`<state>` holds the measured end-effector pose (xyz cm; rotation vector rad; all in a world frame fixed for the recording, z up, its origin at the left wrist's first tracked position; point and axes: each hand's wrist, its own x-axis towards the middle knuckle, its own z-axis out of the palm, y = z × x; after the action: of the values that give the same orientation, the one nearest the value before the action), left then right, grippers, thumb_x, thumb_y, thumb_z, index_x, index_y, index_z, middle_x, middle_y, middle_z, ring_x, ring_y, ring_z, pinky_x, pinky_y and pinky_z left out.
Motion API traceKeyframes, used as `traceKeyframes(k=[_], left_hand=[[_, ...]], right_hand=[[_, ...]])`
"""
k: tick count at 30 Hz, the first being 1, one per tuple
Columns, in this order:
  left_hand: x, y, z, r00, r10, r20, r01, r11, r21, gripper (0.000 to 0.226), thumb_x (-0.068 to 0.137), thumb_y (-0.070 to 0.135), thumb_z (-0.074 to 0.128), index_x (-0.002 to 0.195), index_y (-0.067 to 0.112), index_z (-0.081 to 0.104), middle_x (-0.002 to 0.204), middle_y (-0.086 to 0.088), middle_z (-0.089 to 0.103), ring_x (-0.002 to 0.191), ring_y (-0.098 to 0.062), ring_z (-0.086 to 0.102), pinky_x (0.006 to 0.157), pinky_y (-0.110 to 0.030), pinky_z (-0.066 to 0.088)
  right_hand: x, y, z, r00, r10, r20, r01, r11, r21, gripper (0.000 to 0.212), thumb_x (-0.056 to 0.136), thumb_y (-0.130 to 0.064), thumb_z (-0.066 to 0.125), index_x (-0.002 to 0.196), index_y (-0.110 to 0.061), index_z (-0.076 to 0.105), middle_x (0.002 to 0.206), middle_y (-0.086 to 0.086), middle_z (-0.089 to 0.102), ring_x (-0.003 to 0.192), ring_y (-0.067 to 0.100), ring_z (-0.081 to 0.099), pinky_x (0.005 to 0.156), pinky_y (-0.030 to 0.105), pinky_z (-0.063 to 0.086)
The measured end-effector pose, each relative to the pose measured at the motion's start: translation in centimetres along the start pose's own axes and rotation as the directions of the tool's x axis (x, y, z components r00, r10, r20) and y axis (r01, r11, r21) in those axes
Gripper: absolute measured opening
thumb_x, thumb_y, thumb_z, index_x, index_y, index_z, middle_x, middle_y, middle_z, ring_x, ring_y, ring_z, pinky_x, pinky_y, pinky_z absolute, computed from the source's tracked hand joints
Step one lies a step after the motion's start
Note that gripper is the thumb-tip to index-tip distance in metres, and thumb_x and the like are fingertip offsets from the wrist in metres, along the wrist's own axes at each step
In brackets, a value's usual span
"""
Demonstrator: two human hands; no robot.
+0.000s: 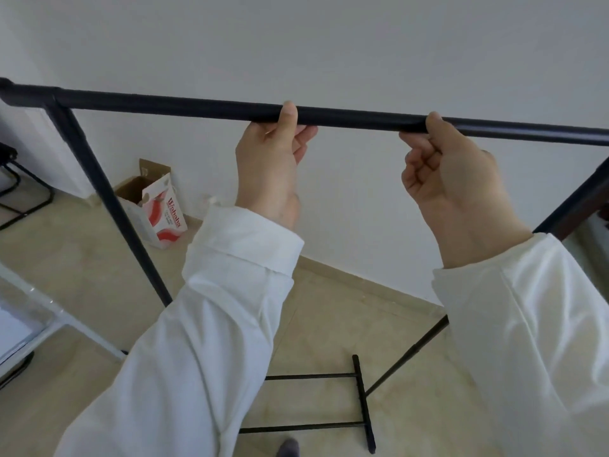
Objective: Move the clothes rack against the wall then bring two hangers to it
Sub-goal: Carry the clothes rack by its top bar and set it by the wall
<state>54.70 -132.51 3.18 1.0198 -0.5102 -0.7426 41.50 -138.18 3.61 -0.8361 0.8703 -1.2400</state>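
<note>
The black clothes rack [184, 104] stands in front of me, its top bar running across the view at chest height. My left hand [270, 166] grips the bar near its middle from below, thumb over the top. My right hand [451, 179] grips the same bar further right. Both arms wear white sleeves. The rack's left upright [108, 206] slants down to the floor, and its low base rails [362, 400] lie on the tiles between me and the white wall [329, 44]. No hangers are in view.
An open cardboard box with red print [158, 209] sits on the floor by the wall, behind the rack's left upright. A black chair frame [19, 192] stands at the far left. A white frame [59, 321] reaches in from the lower left. A dark post [580, 196] is at the right edge.
</note>
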Motion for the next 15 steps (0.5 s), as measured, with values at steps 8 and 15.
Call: traceKeyframes(k=[8,15], left_hand=[[9.8,-2.9,4.8,0.984,-0.083,0.158,0.085,0.996,-0.004,0.02,0.093,0.026,0.047,0.103,0.01,0.055,0.097,-0.001,0.066,0.078,-0.004,0.066,0.085,-0.018,0.049],[16.3,-5.9,9.3,0.958,-0.148,0.244,0.145,0.989,0.03,0.015,0.093,0.026,0.048,0.091,0.014,0.058,0.09,0.003,0.067,0.079,-0.004,0.066,0.082,-0.017,0.05]], right_hand=[[8.2,-0.9,0.7,0.986,-0.059,-0.159,0.062,0.998,0.011,0.016,0.086,-0.025,0.059,0.076,-0.014,0.061,0.066,-0.004,0.068,0.052,0.005,0.051,0.053,0.015,0.045],[14.6,-1.5,-0.2,0.963,-0.075,-0.258,0.083,0.996,0.02,0.015,0.086,-0.026,0.06,0.077,-0.014,0.062,0.069,-0.004,0.069,0.053,0.005,0.051,0.053,0.015,0.045]])
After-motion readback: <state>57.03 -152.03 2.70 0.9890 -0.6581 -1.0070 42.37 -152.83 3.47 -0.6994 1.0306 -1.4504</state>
